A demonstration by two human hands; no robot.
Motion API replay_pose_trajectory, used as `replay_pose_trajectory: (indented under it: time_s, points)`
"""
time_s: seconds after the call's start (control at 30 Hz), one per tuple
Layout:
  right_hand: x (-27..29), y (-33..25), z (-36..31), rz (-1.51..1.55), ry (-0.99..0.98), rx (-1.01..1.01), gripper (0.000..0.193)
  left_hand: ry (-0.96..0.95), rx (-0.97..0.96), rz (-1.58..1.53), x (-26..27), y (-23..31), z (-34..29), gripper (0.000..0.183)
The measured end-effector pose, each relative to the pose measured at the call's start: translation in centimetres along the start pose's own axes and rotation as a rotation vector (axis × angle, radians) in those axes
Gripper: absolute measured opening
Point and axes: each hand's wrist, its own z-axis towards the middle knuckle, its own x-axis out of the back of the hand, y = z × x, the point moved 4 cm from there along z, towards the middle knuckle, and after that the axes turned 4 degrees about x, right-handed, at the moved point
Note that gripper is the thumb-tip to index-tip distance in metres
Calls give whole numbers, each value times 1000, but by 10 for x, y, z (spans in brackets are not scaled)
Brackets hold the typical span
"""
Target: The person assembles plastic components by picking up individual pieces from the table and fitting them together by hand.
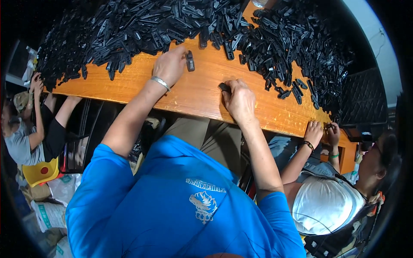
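My left hand (171, 64) is over the wooden table (202, 96), fingers curled at the far end of a long black plastic part (190, 61). The fingertips appear to pinch that end, though the hand partly hides the contact. Closer to the table's front edge, my right hand (240, 99) is closed on a small black plastic piece (224, 87) that sticks out to the left of its thumb and fingers. The rest of that piece is hidden in the hand.
Large heaps of black plastic parts (146, 26) cover the table's far side, with another pile (284, 47) to the right. A black crate (365, 96) stands at the right end. To my right sits a co-worker in a white top (327, 198); another person (26, 137) is at the far left.
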Motion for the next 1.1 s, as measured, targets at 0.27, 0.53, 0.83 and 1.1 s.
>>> replay_pose_trajectory:
  time_s: [0.27, 0.53, 0.83, 1.1]
  points:
    - [-5, -13, 26, -61, -226, -60, 19, 9, -326, 21, 1, 1, -1, 21]
    - [-38, -18, 52, 121, -43, 46, 26, -135, -143, -327, -14, -9, -21, 20]
    - [-54, -19, 91, 109, -167, 340, 27, 0, -167, -310, -19, -4, -23, 19]
    - [-45, -43, 52, 351, -266, 314, 24, -604, -70, -58, 89, -69, -76, 24]
